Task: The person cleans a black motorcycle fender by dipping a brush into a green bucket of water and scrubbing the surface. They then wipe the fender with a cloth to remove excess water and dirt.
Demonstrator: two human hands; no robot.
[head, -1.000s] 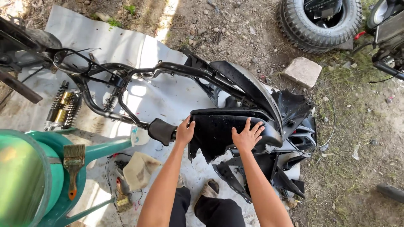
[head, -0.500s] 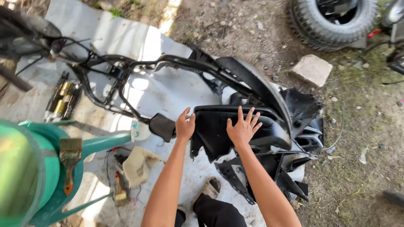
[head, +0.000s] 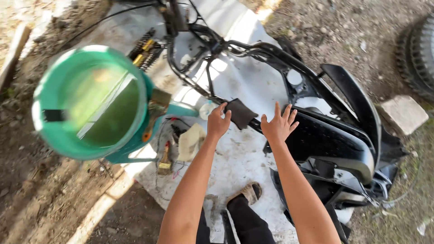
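A stripped black scooter frame (head: 253, 49) lies on a white sheet (head: 239, 158). A black plastic body panel (head: 330, 140) rests against the frame at the right. My left hand (head: 219, 121) is loosely curled just left of a small dark pad (head: 240, 113) at the panel's end, close to it. My right hand (head: 278, 124) hovers with fingers spread at the panel's left edge; it holds nothing. Whether either hand touches the panel I cannot tell.
A green round seat or stool (head: 92, 101) stands at the left with a paintbrush (head: 156, 108) on its arm. A cloth (head: 190, 141) and small tools (head: 165, 158) lie on the sheet. A yellow shock spring (head: 145, 49), a stone block (head: 402, 115) and a tyre (head: 418, 54) lie around.
The view has swung left and down, so the green stool now fills the left. Both hands have come off the top of the black panel and moved toward its left end.
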